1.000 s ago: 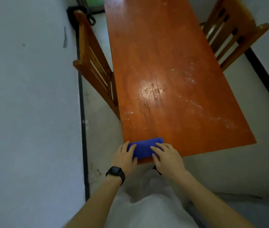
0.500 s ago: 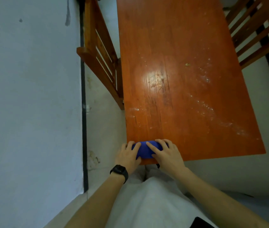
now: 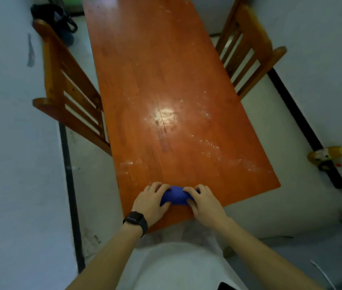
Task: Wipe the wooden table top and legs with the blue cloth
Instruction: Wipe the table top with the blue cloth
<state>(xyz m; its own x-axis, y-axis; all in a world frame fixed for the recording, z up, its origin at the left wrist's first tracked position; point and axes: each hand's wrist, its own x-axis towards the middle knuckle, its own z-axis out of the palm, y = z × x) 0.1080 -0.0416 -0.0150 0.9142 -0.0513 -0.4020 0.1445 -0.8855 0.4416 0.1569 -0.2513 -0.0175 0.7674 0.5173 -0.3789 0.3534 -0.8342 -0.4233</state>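
Head view, looking down the length of the bench (image 3: 166,80). The blue cloth (image 3: 175,198) sits bunched on the bench top at the near end, left of centre, just inside the near edge. Left hand (image 3: 150,203), black watch (image 3: 134,218) at the wrist, grips the cloth's left end with curled fingers. Right hand (image 3: 204,206) grips the right end the same way. The cloth lies between the two hands with its long axis left to right, roughly along the near edge. Both hands are on it, so neither is nearer. Pale specks and smears (image 3: 210,146) scatter across the middle and right of the top, all on the far side of the cloth. A bright glare patch sits mid-bench. Judgement: wiping has barely begun, and the dirty stretch lies straight ahead, so the coming stroke should push away from the body toward the far end. The legs are hidden under the top and cannot be assessed. A slatted chair (image 3: 69,95) stands tucked against the left side, another chair (image 3: 243,51) at the far right. A dark bag (image 3: 61,19) lies on the floor far left.
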